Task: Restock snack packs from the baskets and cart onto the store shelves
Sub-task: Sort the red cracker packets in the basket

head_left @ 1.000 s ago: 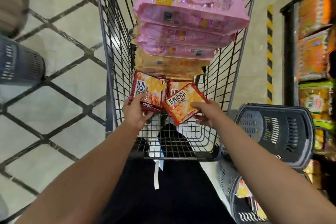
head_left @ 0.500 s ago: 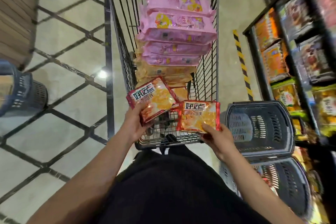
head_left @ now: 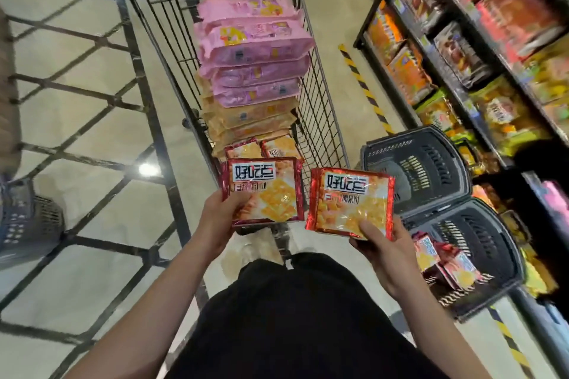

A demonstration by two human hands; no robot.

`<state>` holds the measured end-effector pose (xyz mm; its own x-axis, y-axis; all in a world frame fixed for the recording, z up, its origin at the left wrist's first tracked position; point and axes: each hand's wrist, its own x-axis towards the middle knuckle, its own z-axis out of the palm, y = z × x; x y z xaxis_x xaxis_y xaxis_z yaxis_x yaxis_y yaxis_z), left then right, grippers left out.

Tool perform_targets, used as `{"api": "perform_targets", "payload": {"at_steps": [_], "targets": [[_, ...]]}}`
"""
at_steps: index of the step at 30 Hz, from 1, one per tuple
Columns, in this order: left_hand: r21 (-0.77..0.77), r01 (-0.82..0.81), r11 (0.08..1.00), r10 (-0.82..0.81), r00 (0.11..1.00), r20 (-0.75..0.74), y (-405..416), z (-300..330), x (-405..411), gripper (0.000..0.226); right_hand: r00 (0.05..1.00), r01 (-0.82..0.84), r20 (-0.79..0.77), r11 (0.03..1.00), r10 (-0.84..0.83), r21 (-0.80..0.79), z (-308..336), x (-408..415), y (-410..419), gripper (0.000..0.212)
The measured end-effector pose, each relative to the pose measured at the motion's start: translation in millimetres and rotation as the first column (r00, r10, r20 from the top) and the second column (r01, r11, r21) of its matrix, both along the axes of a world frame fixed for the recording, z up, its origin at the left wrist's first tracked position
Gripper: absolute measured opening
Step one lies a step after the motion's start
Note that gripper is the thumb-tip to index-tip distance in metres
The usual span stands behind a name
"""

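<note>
The fingers of the left hand (head_left: 219, 215) grip the lower left edge of a red-bordered cracker pack (head_left: 263, 189), and the thumb of the right hand (head_left: 380, 248) presses on the face of a second cracker pack (head_left: 351, 203) while its fingers curl beneath it. Both packs are held face up at the near end of the wire cart (head_left: 321, 108), the left one over its near rim, the right one just to the right of it.

Inside the cart, more of the same cracker packs (head_left: 264, 148) lie at the near end. Beyond them sits a stack of tan packs (head_left: 249, 120), topped by a stack of pink packs (head_left: 255, 52).

To the right of the cart stand two dark plastic baskets (head_left: 421, 169); the nearer basket (head_left: 492, 255) holds a few red packs (head_left: 446, 261). Further right of the cart are the store shelves (head_left: 455, 52), lined with orange, yellow and red snack bags. Well to the left of the cart, another basket (head_left: 27, 218) sits on the tiled floor (head_left: 77, 101).
</note>
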<state>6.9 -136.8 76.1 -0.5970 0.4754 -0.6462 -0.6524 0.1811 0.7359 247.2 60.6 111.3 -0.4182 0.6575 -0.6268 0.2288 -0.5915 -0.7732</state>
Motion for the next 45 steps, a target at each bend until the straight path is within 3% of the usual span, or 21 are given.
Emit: {"api": "perform_targets", "payload": {"at_steps": [5,10,13,18,20,22,25,31,41,45], "targets": [[-0.055,0.159,0.986,-0.164,0.981,-0.103,24.1,8.1,34.0,0.021,0.997,0.076,-0.033,0.996,-0.074,0.051,1.1,60.1,-7.1,0.103],[-0.060,0.289,0.955,-0.295,0.947,-0.131,62.9,18.0,91.3,0.035,0.971,0.234,-0.078,0.969,-0.228,0.078,2.8,143.0,-9.3,0.097],[-0.053,0.375,0.926,-0.379,0.917,-0.123,92.9,22.6,144.4,0.024,0.937,0.346,-0.084,0.935,-0.340,0.074,5.4,208.3,-9.3,0.073],[-0.076,0.471,0.879,-0.476,0.875,-0.086,132.7,17.0,239.7,0.014,0.871,0.491,-0.056,0.864,-0.488,0.113,6.2,311.2,-13.1,0.104],[-0.069,0.530,0.845,-0.534,0.842,-0.078,144.9,14.9,270.2,0.016,0.847,0.531,-0.051,0.838,-0.529,0.121,5.4,344.6,-15.7,0.106],[-0.048,0.598,0.800,-0.600,0.798,-0.062,157.1,13.3,295.9,0.020,0.823,0.567,-0.036,0.814,-0.567,0.126,3.5,371.5,-18.8,0.097],[-0.025,0.673,0.739,-0.673,0.738,-0.045,175.0,11.2,328.4,0.018,0.786,0.616,-0.024,0.778,-0.618,0.121,-1.5,403.2,-24.7,0.063],[-0.110,0.747,0.656,-0.753,0.657,-0.026,214.1,-2.6,363.2,0.022,0.686,0.724,0.034,0.686,-0.727,0.075,-19.1,437.8,-25.0,0.037],[-0.200,0.821,0.534,-0.834,0.551,0.037,319.8,-46.0,381.0,0.024,0.593,0.799,0.183,0.601,-0.784,-0.013,-49.3,447.8,56.8,0.037],[-0.257,0.823,0.506,-0.839,0.539,0.076,379.5,-73.3,385.8,0.015,0.531,0.843,0.254,0.534,-0.808,-0.066,-60.4,446.9,106.3,0.030]]}}
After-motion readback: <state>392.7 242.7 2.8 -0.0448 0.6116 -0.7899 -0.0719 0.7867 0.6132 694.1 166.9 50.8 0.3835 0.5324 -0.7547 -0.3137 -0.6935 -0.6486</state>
